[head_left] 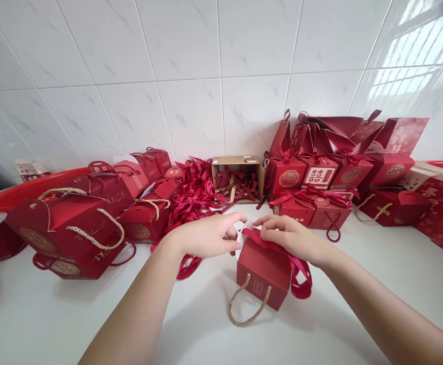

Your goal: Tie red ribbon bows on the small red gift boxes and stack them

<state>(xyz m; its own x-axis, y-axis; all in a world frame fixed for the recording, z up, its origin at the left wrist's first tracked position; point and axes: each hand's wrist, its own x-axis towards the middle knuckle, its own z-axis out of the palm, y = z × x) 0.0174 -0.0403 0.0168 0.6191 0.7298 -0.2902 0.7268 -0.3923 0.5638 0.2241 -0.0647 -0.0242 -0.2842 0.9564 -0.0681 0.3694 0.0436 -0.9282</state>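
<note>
A small red gift box point(261, 271) with a beige rope handle point(249, 306) lies on the white table just in front of me. A dark red satin ribbon point(299, 274) runs across its top and loops down its right side. My left hand point(210, 234) has its fingers curled at the box's top left edge, pinching the ribbon end by a white flap. My right hand point(290, 234) pinches the ribbon on the box's top right. Fingertips of both hands nearly meet above the box.
Red gift boxes with rope handles point(73, 228) are piled at the left beside a red basin point(24, 190). A loose ribbon heap point(191, 195) and a cardboard box of ribbons point(238, 180) sit against the tiled wall. Ribbon-tied boxes point(320, 177) are stacked at the right.
</note>
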